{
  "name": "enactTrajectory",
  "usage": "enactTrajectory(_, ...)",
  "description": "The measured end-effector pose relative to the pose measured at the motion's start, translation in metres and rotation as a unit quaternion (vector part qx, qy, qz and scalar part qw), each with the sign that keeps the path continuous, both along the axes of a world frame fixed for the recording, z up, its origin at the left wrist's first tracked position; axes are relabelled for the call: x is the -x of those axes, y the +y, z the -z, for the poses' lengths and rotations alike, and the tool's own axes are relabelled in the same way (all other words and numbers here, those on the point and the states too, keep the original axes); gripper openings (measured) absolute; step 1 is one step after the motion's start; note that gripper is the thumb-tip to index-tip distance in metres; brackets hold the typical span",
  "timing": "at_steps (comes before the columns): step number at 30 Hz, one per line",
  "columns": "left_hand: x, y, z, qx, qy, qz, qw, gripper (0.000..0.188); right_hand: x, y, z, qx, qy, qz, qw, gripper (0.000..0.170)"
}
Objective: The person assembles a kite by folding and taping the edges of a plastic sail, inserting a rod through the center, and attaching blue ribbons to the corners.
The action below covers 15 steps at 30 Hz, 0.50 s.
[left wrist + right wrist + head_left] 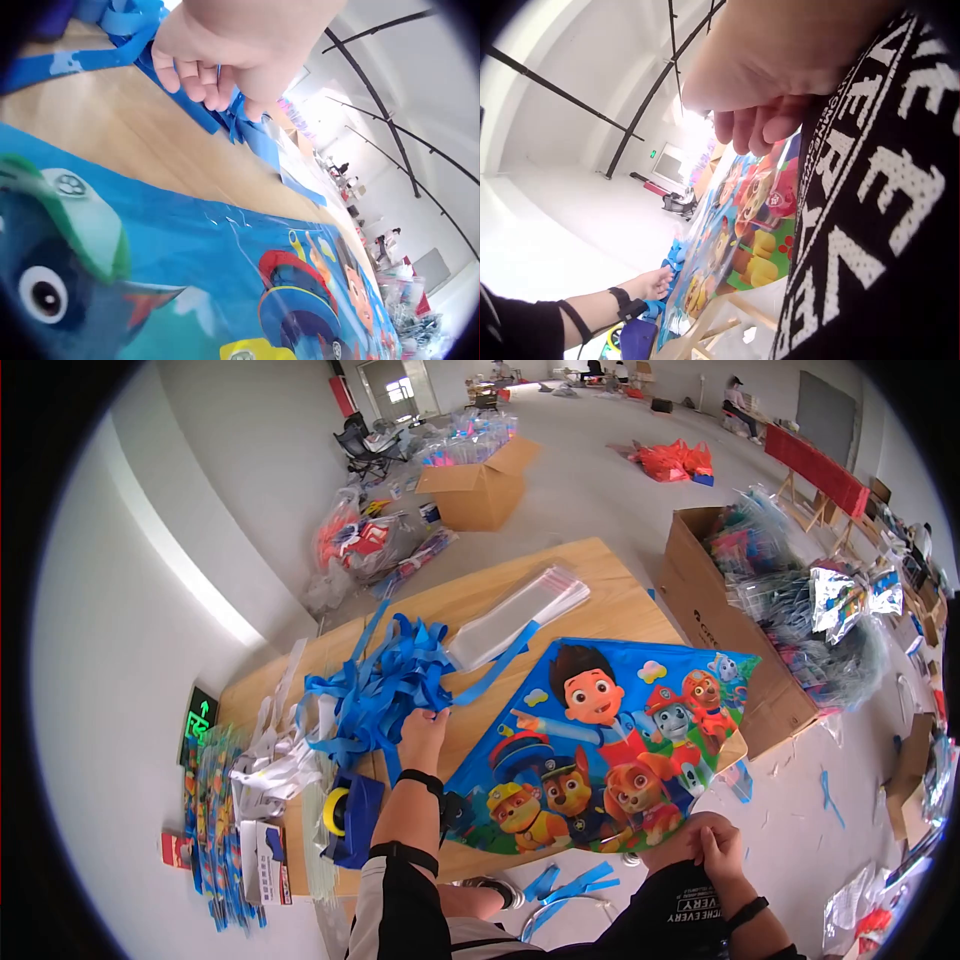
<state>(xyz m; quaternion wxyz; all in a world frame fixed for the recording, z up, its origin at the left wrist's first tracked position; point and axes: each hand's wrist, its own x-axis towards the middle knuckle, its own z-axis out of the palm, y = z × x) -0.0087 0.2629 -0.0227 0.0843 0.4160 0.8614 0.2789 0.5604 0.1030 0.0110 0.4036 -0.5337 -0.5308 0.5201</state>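
Observation:
My left hand (425,732) is at the near edge of a heap of blue ribbons (385,685) on the wooden table. In the left wrist view its fingers (196,86) bend loosely downward in front of blue strips, with nothing seen gripped. A glossy kite (610,750), blue and printed with cartoon dogs and a boy, lies spread flat to the right of that hand, its lower edge reaching the near table edge. My right hand (718,847) is by the knee, below the kite's lower right edge. Its fingers (744,131) curl loosely, holding nothing visible.
Clear plastic sleeves (520,615) lie at the back of the table (590,565). A blue tape dispenser (357,825) and white strips (275,760) are at the left. A carton (715,615) stuffed with plastic-wrapped packs stands to the right. Blue strips (575,885) lie on the floor.

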Motion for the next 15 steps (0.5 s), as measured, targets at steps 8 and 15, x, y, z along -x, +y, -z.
enactTrajectory(8,0.034,0.023,0.049,-0.205,-0.089,-0.027,0.974,0.025,0.0,0.01,0.001,-0.001,-0.018,-0.021,1.0,0.028)
enactTrajectory(15,0.051,-0.016,0.002,-0.114,-0.48,-0.077,0.867,0.022,0.005,0.007,-0.003,0.008,-0.008,-0.009,1.0,0.027)
